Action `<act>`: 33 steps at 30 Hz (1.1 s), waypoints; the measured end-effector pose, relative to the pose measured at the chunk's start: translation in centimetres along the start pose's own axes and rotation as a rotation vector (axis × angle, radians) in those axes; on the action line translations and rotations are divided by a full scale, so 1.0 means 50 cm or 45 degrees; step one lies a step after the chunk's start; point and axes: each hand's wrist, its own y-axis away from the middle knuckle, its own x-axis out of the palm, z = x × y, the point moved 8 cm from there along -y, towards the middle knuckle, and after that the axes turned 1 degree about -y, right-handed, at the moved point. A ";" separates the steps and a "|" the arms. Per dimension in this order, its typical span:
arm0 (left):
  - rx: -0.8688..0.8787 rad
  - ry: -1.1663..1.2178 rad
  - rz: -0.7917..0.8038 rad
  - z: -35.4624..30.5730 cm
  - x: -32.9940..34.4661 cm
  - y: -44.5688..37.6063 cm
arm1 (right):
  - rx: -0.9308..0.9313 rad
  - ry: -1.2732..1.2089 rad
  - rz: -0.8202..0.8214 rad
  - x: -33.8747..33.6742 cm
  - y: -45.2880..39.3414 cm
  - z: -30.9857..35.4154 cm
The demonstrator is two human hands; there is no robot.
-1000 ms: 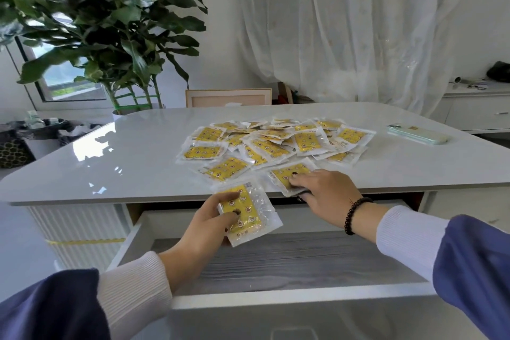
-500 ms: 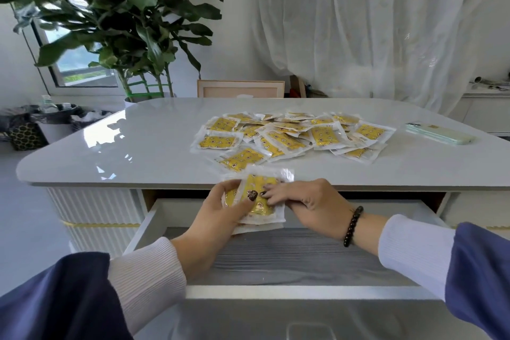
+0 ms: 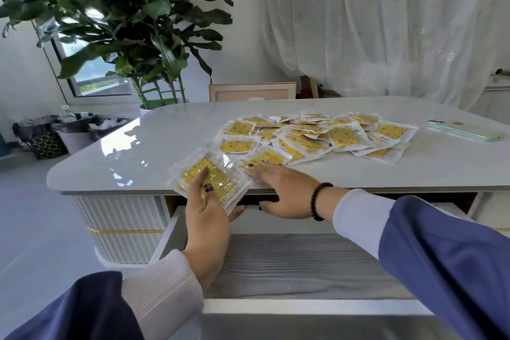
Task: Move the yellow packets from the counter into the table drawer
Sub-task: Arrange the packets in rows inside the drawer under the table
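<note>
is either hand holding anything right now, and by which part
The left hand grips a small stack of yellow packets by its near edge, thumb on top. The right hand holds nothing.

Yellow packets (image 3: 317,138) lie heaped on the counter (image 3: 138,154); the drawer (image 3: 303,270) gapes open.

Glossy pale grey bench (image 3: 154,152) with rounded corners, on a white ribbed base (image 3: 121,229). Spread across its middle and right, overlapping: a heap of yellow packets (image 3: 311,138) in clear wrappers. Nearest the front edge, one packet (image 3: 265,159) under the fingertips of the right hand (image 3: 287,190). At far right, apart from the heap: a pale green phone (image 3: 466,131), lying flat. Below the front edge, an open drawer (image 3: 303,265) with grey wood-grain floor.
</note>
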 end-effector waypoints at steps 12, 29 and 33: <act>-0.137 -0.086 0.191 0.015 0.028 0.015 | -0.051 -0.063 -0.372 -0.097 0.072 -0.080; 0.460 -0.802 0.221 -0.093 0.124 -0.155 | 0.566 0.415 0.189 -0.178 0.108 -0.231; 0.548 -0.903 0.193 -0.076 0.138 -0.186 | 0.560 0.371 0.094 -0.222 0.099 -0.225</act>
